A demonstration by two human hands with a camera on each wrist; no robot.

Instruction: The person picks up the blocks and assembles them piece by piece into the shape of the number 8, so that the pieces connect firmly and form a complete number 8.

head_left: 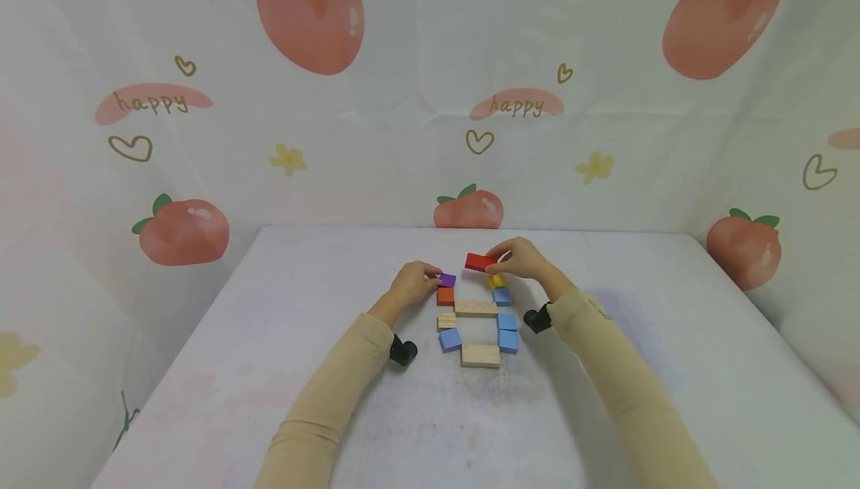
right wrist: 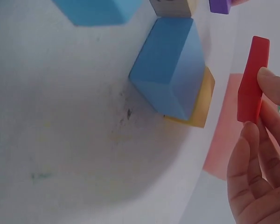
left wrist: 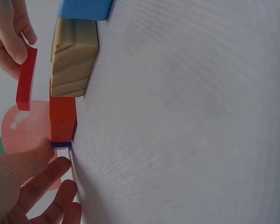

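Observation:
My right hand (head_left: 525, 259) pinches a red rectangular block (head_left: 478, 261) between thumb and fingers, holding it above the table at the far end of a block outline. My left hand (head_left: 413, 284) is at a small purple block (head_left: 448, 280), thumb and fingertips on it. The purple block stands just behind an orange-red block (head_left: 446, 296); only a thin edge of it shows in the left wrist view. Below the right hand, a yellow block (head_left: 496, 281) sits behind a blue block (right wrist: 170, 65). A long plain wood block (head_left: 475, 309) lies between the two side rows.
Nearer stand a small wooden block (head_left: 446, 322), a tilted blue block (head_left: 450, 340), two blue blocks on the right (head_left: 507, 322) and a wooden block (head_left: 480, 355) in front. All rest on a white table (head_left: 269, 399). A printed cloth (head_left: 403, 138) hangs behind.

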